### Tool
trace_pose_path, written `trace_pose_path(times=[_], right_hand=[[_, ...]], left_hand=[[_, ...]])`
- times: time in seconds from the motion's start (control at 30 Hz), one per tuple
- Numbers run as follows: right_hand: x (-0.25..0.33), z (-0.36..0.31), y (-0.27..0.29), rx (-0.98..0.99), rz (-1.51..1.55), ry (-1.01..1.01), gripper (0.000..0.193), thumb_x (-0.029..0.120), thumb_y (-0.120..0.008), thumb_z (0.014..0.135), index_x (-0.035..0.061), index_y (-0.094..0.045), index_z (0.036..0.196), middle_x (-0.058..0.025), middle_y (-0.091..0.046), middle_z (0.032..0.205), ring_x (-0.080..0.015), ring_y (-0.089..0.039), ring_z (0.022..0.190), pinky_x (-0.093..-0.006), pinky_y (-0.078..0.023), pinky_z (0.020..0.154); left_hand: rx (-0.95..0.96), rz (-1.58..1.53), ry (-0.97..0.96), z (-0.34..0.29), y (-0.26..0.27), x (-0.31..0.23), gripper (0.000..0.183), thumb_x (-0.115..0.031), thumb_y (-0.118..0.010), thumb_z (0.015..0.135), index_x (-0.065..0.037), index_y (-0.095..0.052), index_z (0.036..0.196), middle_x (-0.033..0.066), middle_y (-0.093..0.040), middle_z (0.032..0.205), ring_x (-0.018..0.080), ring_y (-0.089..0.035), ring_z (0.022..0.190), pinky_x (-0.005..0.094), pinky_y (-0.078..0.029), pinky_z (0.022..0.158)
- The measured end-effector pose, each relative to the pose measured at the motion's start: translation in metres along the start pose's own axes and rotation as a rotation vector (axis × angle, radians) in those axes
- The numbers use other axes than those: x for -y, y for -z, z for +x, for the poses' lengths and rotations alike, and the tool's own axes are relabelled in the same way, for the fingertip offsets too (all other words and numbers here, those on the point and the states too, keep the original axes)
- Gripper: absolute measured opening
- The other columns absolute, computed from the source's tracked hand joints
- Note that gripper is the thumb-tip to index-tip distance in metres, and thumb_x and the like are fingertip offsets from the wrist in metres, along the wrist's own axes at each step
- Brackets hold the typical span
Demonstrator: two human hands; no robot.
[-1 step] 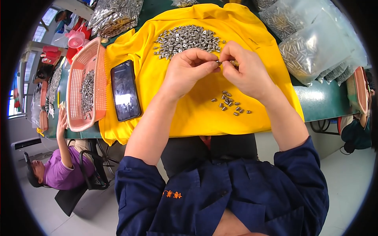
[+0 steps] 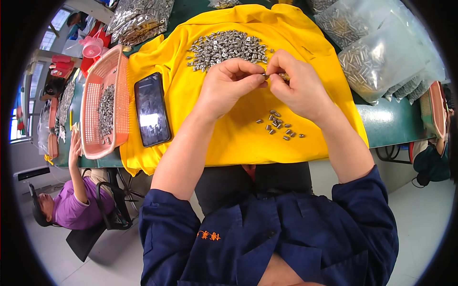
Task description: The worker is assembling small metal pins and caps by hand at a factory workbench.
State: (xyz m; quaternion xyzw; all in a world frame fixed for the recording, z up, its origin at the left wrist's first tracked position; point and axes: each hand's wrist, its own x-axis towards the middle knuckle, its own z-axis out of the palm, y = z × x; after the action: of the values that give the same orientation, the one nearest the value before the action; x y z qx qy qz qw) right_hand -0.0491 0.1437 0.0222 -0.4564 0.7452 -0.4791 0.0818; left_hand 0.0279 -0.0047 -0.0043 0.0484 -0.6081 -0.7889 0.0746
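Observation:
My left hand (image 2: 224, 87) is closed in a pinch, with a small dark metal part (image 2: 265, 75) at its fingertips. Against it, the fingertips of my right hand (image 2: 298, 86) are pinched together too. Small brass-coloured pieces (image 2: 285, 76) show among the right fingers, too hidden to name. Just beyond the hands lies a heap of small silvery metal cylinders (image 2: 229, 47), some with a hole in the end. Several similar loose cylinders (image 2: 276, 125) are scattered nearer me, below the right hand. All rest on a yellow cloth (image 2: 191, 157).
On the left, a black phone (image 2: 151, 109) lies beside a pink plastic basket (image 2: 90, 143) holding more metal pieces. Clear bags of metal parts (image 2: 365, 66) stand at right, another bag (image 2: 140, 19) at far left. A person in purple (image 2: 78, 205) sits at left; another (image 2: 431, 162) is at right.

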Motion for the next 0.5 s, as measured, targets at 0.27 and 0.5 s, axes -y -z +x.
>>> trace_pose_path(times=[0.27, 0.5], right_hand=[[-0.002, 0.000, -0.003, -0.004, -0.029, 0.005, 0.008, 0.008, -0.048, 0.072, 0.0028, -0.046, 0.077, -0.0131, -0.051, 0.061, -0.0267, -0.051, 0.056, -0.0328, -0.040, 0.052], [-0.014, 0.006, 0.016, -0.259, 0.077, -0.013, 0.008, 0.007, -0.049, 0.071, 0.0020, -0.049, 0.077, -0.0058, -0.051, 0.062, -0.0127, -0.046, 0.053, -0.0256, -0.039, 0.051]], left_hand=[[-0.022, -0.001, 0.024, 0.001, -0.002, -0.001, 0.009, 0.000, -0.060, 0.073, 0.000, -0.057, 0.082, 0.0048, -0.059, 0.077, 0.0103, -0.057, 0.071, 0.0212, -0.047, 0.066], [-0.044, 0.180, -0.003, -0.004, 0.015, -0.001, 0.007, -0.002, -0.057, 0.073, -0.002, -0.058, 0.080, 0.0027, -0.059, 0.074, 0.0093, -0.056, 0.067, 0.0207, -0.044, 0.062]])
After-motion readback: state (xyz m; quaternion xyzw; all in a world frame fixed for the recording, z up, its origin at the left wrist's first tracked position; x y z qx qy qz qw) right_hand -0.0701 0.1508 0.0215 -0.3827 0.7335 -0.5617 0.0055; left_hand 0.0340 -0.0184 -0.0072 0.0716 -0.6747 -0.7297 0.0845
